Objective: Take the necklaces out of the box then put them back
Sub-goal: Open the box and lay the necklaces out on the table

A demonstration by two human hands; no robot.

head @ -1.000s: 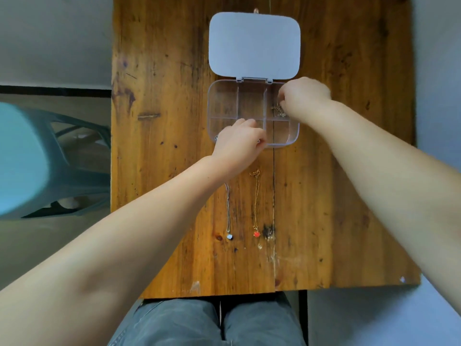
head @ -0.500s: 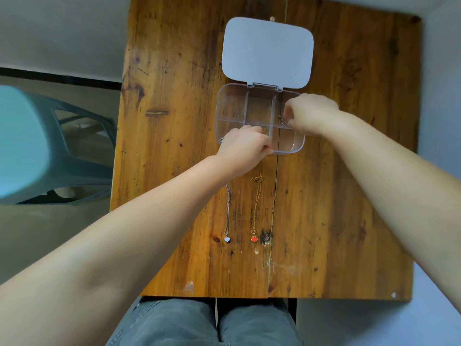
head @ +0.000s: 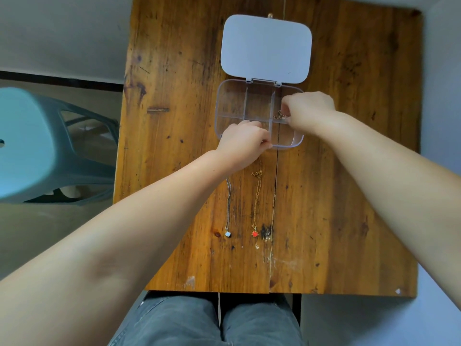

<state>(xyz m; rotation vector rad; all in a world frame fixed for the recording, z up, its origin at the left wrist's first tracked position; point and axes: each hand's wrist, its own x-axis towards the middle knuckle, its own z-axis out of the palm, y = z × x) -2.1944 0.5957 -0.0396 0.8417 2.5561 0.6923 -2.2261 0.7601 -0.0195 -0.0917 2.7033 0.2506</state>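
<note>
A clear compartment box [head: 230,101] lies on the wooden table [head: 174,146], its white lid [head: 266,47] folded back open. My right hand [head: 308,112] reaches into the box's right side and pinches a gold necklace [head: 280,116] there. My left hand [head: 245,143] grips the box's near edge, fingers curled. Two necklaces lie stretched out on the table in front of the box: a silver one [head: 228,208] with a pale pendant and a gold one [head: 256,203] with a red pendant.
A blue-green plastic stool [head: 37,151] stands left of the table. My knees in grey trousers [head: 199,323] sit at the table's near edge. Bare wood lies right of the laid-out necklaces.
The view has shifted a little. My right hand has stayed in the box's right compartment, working at the gold necklace. My left hand keeps its hold on the box.
</note>
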